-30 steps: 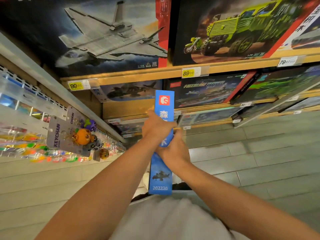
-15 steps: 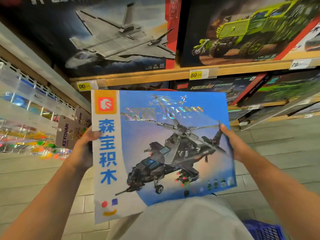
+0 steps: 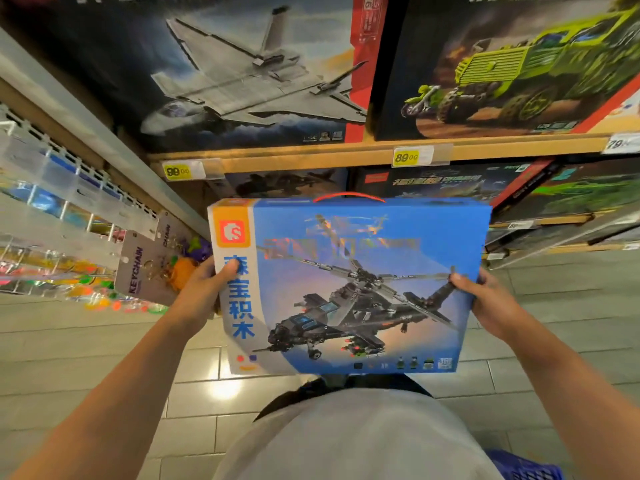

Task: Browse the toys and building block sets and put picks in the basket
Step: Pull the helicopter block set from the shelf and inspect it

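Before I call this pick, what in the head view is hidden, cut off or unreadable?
- Basket: only a blue corner shows, cut by the bottom edge and behind the torso; contents unseen.
- Helicopter box: its back is turned away; the holographic title is glare-blurred.
- Fingers of left hand and right hand: behind the box, only thumbs show.
- Rightmost price tag: cut by the right edge.

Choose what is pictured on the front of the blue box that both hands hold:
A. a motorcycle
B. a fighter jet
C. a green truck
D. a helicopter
D: the blue box, gripped by the left hand and the right hand at its side edges, shows a dark helicopter with rotor blades.
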